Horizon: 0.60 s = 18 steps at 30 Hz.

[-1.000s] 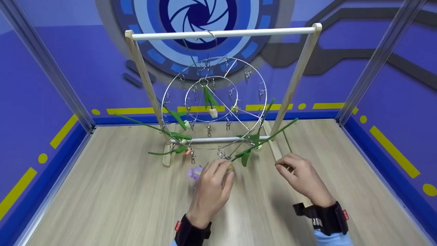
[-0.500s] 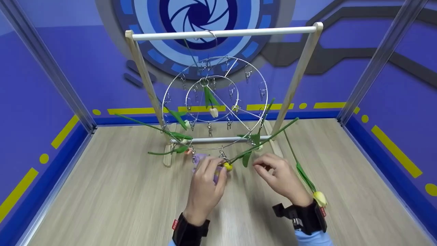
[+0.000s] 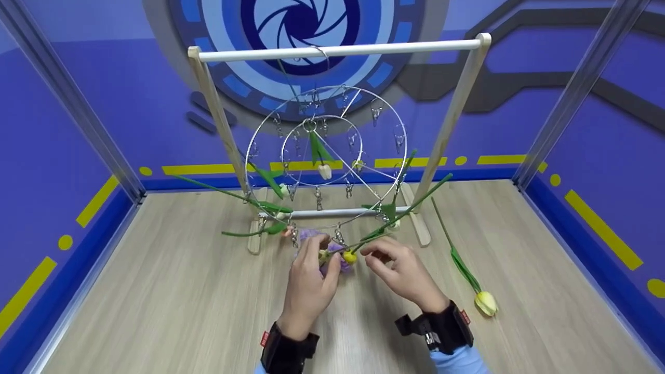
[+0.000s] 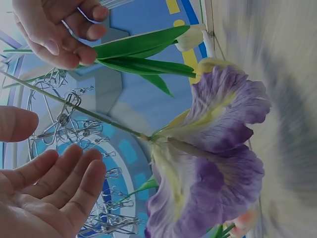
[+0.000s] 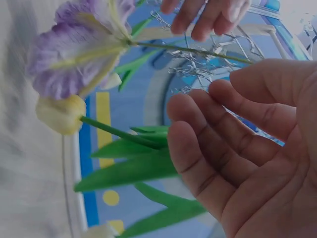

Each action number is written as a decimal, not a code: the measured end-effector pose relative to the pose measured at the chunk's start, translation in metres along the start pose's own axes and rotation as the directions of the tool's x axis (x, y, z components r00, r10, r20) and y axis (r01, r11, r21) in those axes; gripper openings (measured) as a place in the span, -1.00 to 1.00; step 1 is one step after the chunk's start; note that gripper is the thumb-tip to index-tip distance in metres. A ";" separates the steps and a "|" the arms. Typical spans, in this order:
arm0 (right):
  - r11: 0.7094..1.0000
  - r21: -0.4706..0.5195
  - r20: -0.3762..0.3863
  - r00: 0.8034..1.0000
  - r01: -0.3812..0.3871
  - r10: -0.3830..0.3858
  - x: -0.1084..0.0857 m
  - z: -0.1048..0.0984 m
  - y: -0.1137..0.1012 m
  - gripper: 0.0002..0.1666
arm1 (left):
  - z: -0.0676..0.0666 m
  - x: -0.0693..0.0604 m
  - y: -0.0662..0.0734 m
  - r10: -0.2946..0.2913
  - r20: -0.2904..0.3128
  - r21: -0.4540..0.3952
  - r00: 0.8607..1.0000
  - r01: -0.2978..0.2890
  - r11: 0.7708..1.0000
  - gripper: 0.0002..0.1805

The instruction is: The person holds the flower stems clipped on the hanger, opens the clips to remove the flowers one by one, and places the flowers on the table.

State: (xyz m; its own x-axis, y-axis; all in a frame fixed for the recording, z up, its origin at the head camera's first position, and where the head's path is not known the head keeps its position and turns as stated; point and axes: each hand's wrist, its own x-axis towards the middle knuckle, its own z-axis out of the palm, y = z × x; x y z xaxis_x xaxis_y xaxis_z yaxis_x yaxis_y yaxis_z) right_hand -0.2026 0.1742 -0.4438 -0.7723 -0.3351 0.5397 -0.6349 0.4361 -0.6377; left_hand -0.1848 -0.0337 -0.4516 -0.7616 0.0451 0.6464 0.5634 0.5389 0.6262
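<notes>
A purple iris (image 4: pixel 213 153) hangs tilted, its thin stem (image 4: pixel 106 119) passing a metal clip (image 4: pixel 67 106) of the round hanger. My left hand (image 3: pixel 308 283) is beside the flower, its fingers and thumb apart in the left wrist view, holding nothing. To the right, my right hand (image 3: pixel 402 267) hovers near the stem's far end, its fingers loosely bent; the right wrist view shows a gap between thumb and index finger. That stem runs behind the right thumb. Between the hands a yellow tulip (image 3: pixel 349 257) points head down toward the front, its green stem slanting up to the right.
The round wire hanger (image 3: pixel 332 116) with several clips hangs from the rack's white bar (image 3: pixel 395 50). Several other tulips are on it, including a white tulip (image 3: pixel 324 171). One loose yellow tulip (image 3: pixel 486 303) lies on the table at right. Blue panels enclose the back and sides.
My right hand has moved left toward the clips, uncovering the loose tulip. My left hand has shifted slightly left and its fingers have spread from the stem. The purple iris shows nearer the hands.
</notes>
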 end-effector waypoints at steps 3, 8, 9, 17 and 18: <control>0.999 0.049 -0.001 1.000 -0.014 0.014 0.002 0.006 0.002 -0.83 | 0.001 0.001 -0.002 -0.033 0.024 -0.031 0.999 0.034 0.999 -0.67; 0.996 0.088 0.016 0.999 -0.031 0.030 0.004 0.016 0.002 -0.74 | 0.004 0.001 -0.003 -0.055 0.062 -0.048 0.997 0.058 0.997 -0.63; 0.995 0.091 0.024 0.999 -0.039 0.037 0.004 0.017 0.002 -0.72 | 0.004 0.000 -0.003 -0.059 0.070 -0.044 0.996 0.063 0.997 -0.62; 0.994 0.104 0.031 0.999 -0.029 0.025 0.003 0.023 0.002 -0.67 | 0.008 -0.002 0.000 -0.060 0.128 -0.032 0.990 0.065 0.997 -0.63; 0.994 0.100 0.029 0.999 -0.031 0.028 0.003 0.024 0.003 -0.68 | 0.008 -0.002 0.000 -0.059 0.138 -0.052 0.989 0.067 0.996 -0.64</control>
State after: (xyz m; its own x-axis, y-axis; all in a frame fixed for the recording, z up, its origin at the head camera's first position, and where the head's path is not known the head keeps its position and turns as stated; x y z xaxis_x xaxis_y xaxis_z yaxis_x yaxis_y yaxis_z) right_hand -0.2069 0.1547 -0.4568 -0.7899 -0.3472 0.5056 -0.6100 0.3600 -0.7059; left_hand -0.1863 -0.0272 -0.4563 -0.8304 0.1288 0.5420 0.5272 0.4962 0.6898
